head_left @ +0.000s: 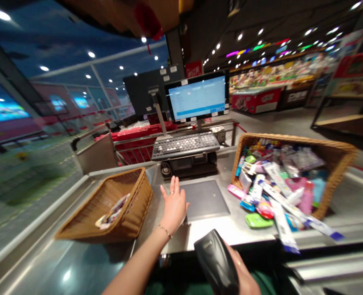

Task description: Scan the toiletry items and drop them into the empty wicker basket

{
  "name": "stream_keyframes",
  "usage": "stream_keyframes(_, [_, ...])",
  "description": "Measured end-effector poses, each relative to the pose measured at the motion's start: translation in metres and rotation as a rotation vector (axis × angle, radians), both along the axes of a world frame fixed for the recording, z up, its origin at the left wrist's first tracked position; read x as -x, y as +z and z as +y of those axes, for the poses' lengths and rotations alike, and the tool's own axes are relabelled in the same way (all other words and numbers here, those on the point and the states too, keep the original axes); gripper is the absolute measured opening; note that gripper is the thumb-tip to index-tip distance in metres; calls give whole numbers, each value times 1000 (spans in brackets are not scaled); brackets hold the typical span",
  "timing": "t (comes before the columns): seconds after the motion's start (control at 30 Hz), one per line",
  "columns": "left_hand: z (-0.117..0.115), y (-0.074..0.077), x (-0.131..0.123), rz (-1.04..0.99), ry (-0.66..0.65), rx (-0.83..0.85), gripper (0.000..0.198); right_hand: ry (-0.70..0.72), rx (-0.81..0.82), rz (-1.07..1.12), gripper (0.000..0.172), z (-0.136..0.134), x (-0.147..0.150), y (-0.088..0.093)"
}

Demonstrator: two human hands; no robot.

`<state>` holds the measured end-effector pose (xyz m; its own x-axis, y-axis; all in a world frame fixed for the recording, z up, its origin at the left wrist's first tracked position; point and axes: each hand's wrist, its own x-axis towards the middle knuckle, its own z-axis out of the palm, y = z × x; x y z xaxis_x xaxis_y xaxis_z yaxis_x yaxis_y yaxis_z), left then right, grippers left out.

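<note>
My left hand (174,205), with a ring and a bracelet, is stretched over the metal counter with its fingers extended and nothing in it. It is just left of the flat grey pad (204,200) set in the counter. At the lower middle, my right hand (243,272) is wrapped round a black barcode scanner (214,256). To the left stands a wicker basket (143,190) with a few small packets (113,213) inside. A larger wicker basket (338,180) lies tipped at the right, with toothbrush boxes and colourful items (261,180) spilling from it. A green item (259,220) lies before it.
Behind the pad are a keyboard (186,144) and a lit monitor (197,97). A shopping cart (132,150) with red parts stands beyond the counter. A raised metal rim (30,229) runs along the counter's left side.
</note>
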<state>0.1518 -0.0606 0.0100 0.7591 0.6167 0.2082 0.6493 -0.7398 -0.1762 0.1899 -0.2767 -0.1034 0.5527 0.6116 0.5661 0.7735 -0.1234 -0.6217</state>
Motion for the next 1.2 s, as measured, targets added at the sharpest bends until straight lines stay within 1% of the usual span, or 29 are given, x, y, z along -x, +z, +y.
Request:
stream_keyframes(0.17, [-5, -2, -7, -19, -27, 11, 33, -24, 9, -41, 49, -1, -1, -1])
stream_keyframes(0.47, [-13, -3, -18, -9, -38, 20, 34, -18, -38, 56, 54, -6, -5, 11])
stream_keyframes(0.7, [-17, -5, -23, -27, -60, 21, 33, -54, -49, 57, 51, -8, -5, 17])
stream_keyframes(0.8, [-17, -7, -26, -38, -70, 8, 33, -55, -39, 52, 50, -8, -4, 16])
stream_keyframes(0.97, [-20, -6, -30, -27, -74, 11, 35, -88, -2, 33, 44, -8, -2, 10])
stream_keyframes(1.1, [-22, -5, -33, -15, -79, 8, 36, -75, -16, 45, 47, -8, -2, 7])
stream_keyframes(1.2, [-24, -6, -37, -7, -86, 7, 37, -81, 12, 38, 45, -9, -3, 7])
